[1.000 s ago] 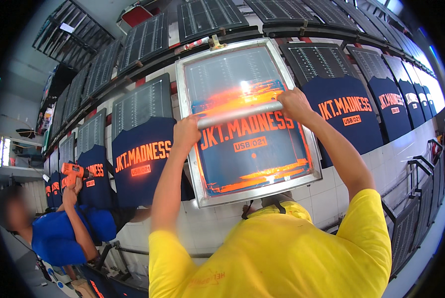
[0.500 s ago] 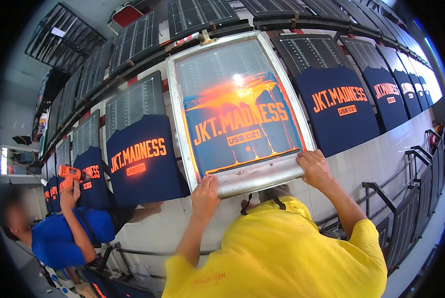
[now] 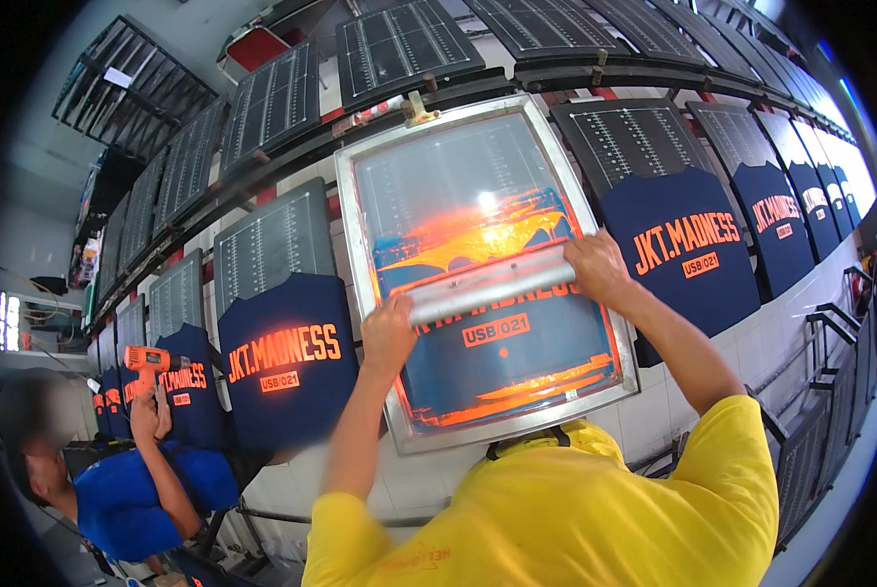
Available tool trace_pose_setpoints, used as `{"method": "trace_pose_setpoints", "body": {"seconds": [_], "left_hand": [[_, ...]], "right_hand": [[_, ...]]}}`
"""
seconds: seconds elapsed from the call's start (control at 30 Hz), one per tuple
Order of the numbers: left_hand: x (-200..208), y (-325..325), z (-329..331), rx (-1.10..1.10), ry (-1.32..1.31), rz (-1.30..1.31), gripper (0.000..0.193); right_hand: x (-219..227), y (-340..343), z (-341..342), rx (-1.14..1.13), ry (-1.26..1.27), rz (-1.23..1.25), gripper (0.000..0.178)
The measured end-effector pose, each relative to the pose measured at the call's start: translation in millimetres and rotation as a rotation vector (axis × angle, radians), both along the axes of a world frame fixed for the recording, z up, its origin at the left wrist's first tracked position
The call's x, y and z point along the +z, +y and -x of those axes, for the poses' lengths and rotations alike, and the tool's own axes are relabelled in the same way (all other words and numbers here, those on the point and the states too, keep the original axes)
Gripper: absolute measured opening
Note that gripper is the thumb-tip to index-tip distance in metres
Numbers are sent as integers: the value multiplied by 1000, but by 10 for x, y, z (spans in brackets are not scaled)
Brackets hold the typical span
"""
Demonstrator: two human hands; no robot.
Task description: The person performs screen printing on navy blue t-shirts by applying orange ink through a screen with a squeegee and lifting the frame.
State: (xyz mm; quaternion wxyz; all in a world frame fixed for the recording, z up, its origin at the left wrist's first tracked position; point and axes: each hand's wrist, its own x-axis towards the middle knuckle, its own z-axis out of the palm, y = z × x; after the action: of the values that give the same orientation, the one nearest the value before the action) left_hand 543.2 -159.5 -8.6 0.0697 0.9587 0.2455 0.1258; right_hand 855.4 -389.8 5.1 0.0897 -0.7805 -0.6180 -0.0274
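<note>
A long silver squeegee (image 3: 497,286) spans the silk-screen frame (image 3: 468,430) in front of me, its blade down on the mesh. My left hand (image 3: 390,333) is closed around its left end. The right end is in the grip of my right hand (image 3: 598,266). Bright orange ink (image 3: 478,238) lies pooled on the far side of the squeegee. More orange ink (image 3: 527,389) is streaked along the mesh's near end. Through the mesh shows a dark navy shirt (image 3: 458,377), with part of its orange lettering covered by the squeegee.
Printed navy shirts lie on sloping boards to the left (image 3: 287,411) and right (image 3: 688,210). Black boards (image 3: 409,49) fill a far row beyond the rail. A person in blue (image 3: 130,509) holds an orange heat gun (image 3: 147,359) at the left. Black racks (image 3: 815,460) stand at right.
Both hands have carried the squeegee from the screen's near end up to its middle, away from me. Streaked ink now shows at the near end. The co-worker's heat gun has shifted slightly.
</note>
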Motion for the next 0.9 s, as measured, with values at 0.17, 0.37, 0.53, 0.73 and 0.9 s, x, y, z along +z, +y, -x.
{"method": "trace_pose_setpoints", "body": {"seconds": [0.17, 0.37, 0.53, 0.73, 0.9], "left_hand": [[140, 406, -290, 2, 15, 32, 21], [376, 598, -434, 73, 310, 75, 25], [633, 425, -285, 75, 62, 48, 28], [842, -27, 78, 66, -131, -65, 29], [742, -716, 599, 35, -113, -45, 34]], "right_hand": [[156, 418, -306, 16, 8, 69, 17], [337, 612, -471, 51, -22, 164, 17], [678, 517, -399, 25, -109, 52, 15], [916, 56, -37, 91, -151, -234, 16], [750, -660, 485, 109, -89, -260, 30]]}}
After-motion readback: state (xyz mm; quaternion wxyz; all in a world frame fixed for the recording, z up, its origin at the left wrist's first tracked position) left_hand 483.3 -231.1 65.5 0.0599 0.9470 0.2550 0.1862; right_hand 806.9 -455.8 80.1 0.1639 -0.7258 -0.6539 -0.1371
